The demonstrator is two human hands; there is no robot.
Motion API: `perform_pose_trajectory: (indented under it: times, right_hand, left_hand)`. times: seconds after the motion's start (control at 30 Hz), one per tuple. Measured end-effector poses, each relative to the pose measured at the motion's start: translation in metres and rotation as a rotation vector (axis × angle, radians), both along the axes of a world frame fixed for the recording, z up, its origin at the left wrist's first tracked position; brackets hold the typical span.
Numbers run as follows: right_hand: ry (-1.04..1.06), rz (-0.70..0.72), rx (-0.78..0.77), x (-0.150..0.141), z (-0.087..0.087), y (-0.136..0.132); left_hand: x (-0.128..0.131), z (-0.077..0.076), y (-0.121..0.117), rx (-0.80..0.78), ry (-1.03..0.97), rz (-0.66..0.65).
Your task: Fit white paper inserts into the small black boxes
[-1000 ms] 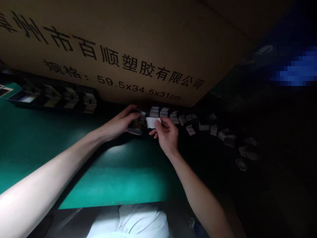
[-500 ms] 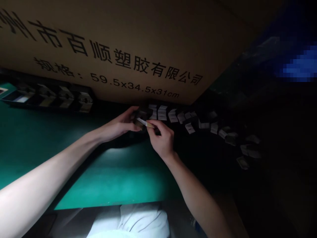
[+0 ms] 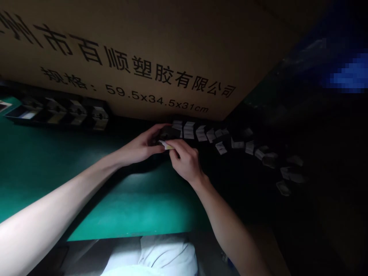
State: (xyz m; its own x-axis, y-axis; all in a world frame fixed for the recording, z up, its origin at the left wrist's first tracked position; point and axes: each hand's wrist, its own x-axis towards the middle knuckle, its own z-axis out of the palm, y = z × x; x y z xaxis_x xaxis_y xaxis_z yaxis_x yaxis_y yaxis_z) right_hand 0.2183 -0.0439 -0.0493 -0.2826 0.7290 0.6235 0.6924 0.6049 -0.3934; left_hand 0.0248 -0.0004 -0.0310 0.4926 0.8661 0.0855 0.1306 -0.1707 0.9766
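My left hand (image 3: 140,146) grips a small dark rectangular object (image 3: 169,133), its fingers wrapped over the top. My right hand (image 3: 184,160) is pinching a small white-and-yellow slip of paper or film (image 3: 166,145) against the lower edge of that object. The two hands touch around it, and the right fingers hide most of the slip. I cannot tell exactly what the dark object is. Just beyond my hands, several small white slips (image 3: 188,130) lie in a curving line on a dark surface.
A large cardboard carton (image 3: 143,50) printed with Chinese text fills the far side. A black compartment tray (image 3: 57,113) holding small items stands at the left. A green work mat (image 3: 138,207) lies below my arms. White clothing (image 3: 163,257) shows at the bottom.
My right hand has moved left and brought the white slip from beside the dark object onto its lower edge. The hands now sit closer together, and less of the slip shows.
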Motion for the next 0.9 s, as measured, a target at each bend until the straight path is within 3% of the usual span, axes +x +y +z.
perform_pose_trajectory:
  times: [0.5,0.9]
  right_hand:
    - [-0.079,-0.012,-0.117,-0.0017,-0.0044,-0.0016]
    - [-0.152,0.01,-0.089,-0.0017,-0.0016,-0.0032]
  left_hand:
    - [0.0029,-0.004,-0.0014,0.103,0.083,-0.009]
    - [0.005,-0.0052,-0.0029,0.119,0.104,0.012]
